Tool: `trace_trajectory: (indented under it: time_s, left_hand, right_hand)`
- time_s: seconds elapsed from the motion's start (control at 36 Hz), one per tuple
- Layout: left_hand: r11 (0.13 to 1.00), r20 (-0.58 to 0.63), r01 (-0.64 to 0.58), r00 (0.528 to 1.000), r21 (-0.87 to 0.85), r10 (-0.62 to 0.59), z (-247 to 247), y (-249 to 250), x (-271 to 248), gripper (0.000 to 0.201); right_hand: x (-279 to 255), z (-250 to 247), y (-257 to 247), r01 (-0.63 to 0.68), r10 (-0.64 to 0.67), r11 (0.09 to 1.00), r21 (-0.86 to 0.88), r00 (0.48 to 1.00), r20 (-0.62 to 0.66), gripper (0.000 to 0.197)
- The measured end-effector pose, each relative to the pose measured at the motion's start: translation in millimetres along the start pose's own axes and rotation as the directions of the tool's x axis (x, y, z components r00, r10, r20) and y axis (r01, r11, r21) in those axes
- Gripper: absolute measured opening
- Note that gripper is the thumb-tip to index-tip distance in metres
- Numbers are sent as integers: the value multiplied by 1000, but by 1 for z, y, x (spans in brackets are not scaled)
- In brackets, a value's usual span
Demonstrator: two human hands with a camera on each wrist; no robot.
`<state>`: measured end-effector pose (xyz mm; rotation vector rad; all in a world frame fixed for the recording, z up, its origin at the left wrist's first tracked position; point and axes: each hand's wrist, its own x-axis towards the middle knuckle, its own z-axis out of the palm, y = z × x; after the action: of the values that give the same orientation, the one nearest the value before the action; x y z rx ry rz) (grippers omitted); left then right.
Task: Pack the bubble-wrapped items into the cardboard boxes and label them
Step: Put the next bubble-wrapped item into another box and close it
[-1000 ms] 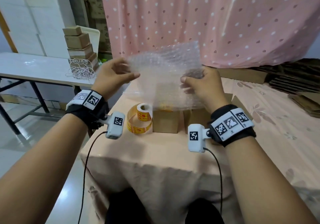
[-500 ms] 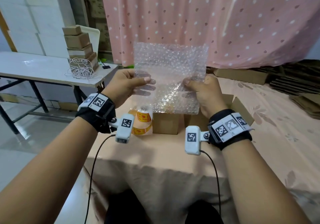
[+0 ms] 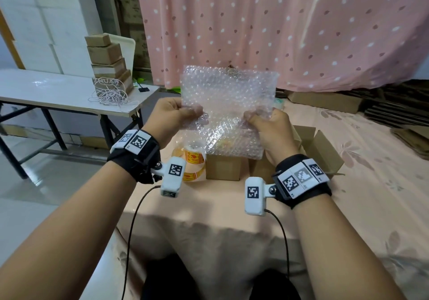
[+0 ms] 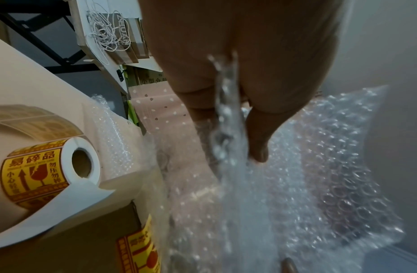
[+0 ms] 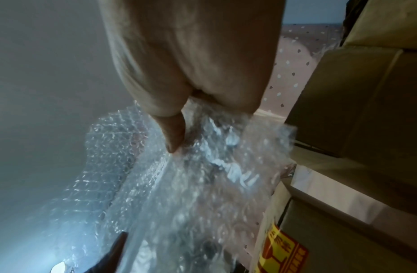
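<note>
I hold a clear bubble-wrap sheet [image 3: 228,104] upright in front of me, above the table. My left hand [image 3: 173,116] pinches its left edge between thumb and fingers, and the left wrist view shows the bubble wrap [image 4: 296,175] caught under the left thumb [image 4: 258,147]. My right hand [image 3: 270,125] pinches the right edge, where the bubble wrap [image 5: 203,175] bunches. Below the sheet stand a small closed cardboard box [image 3: 222,168] and an open cardboard box [image 3: 322,151]. A roll of yellow fragile labels [image 3: 193,162] sits left of them, and the label roll [image 4: 46,171] fills the left of the left wrist view.
The boxes stand on a table with a peach floral cloth [image 3: 209,209]. A white folding table [image 3: 58,93] at the left carries stacked small boxes [image 3: 109,60] and a tangle of cord [image 3: 109,93]. A pink dotted curtain [image 3: 278,25] hangs behind. Flat cardboard [image 3: 399,107] lies at the right.
The sheet has been turned from a wide spread to an upright hold. Both hands have moved closer together and now pinch it lower down.
</note>
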<state>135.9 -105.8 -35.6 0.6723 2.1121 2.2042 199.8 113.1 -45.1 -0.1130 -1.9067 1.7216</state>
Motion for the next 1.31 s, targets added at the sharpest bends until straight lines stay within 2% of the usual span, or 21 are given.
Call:
trace_trajectory:
  time_s: [0.06, 0.14, 0.19, 0.22, 0.31, 0.47, 0.58, 0.67, 0.75, 0.89, 1.08, 1.22, 1.31]
  left_hand:
    - [999, -21, 11, 1000, -32, -11, 0, -1, 1, 11]
    - [994, -69, 20, 997, -111, -28, 1, -3, 3, 27]
    - [989, -74, 39, 996, -145, -50, 0, -2, 3, 21]
    - [987, -72, 48, 996, -155, -60, 0, -1, 3, 14]
    - [984, -36, 73, 996, -162, -80, -1, 0, 1, 6]
    - [983, 72, 120, 991, -142, -111, 3, 4, -6, 8]
    - [983, 56, 112, 993, -144, -105, 7, 6, -7, 12]
    - [988, -5, 82, 997, -128, -83, 9, 4, -6, 26]
    - [991, -63, 59, 996, -116, -67, 11, 2, -4, 35]
    - [987, -74, 58, 995, -151, -70, 18, 4, -5, 21]
    - [988, -38, 63, 997, -138, -69, 28, 8, -9, 48]
    - [996, -34, 40, 998, -85, -43, 29, 8, -9, 47]
    - [997, -44, 31, 998, -69, -34, 26, 6, -8, 47]
  right_hand:
    - [-3, 0, 0, -38, 37, 999, 35, 999, 32, 13]
    - [-6, 1, 0, -77, 73, 996, 45, 994, 87, 30]
    - [-7, 1, -2, -105, 101, 994, 31, 990, 101, 47]
    - [-7, 0, -1, -115, 110, 993, 34, 988, 105, 48]
    - [-7, -1, -1, -111, 109, 994, 18, 989, 96, 24]
    - [-5, 1, 0, -10, 9, 985, -172, 1000, -10, 19]
    - [-4, 1, 2, 43, -62, 947, -318, 997, -51, 21]
    - [-6, -2, 3, 97, -131, 912, -399, 989, -60, 18]
    - [-7, -3, 4, 121, -162, 905, -409, 985, -66, 17]
    - [-10, -2, -1, 143, -203, 887, -440, 975, -93, 18]
    - [-15, 7, -4, 242, -336, 798, -552, 939, -73, 26]
    - [-16, 8, -4, 292, -388, 765, -574, 920, -49, 28]
    - [-16, 8, -3, 305, -383, 775, -554, 923, -28, 39]
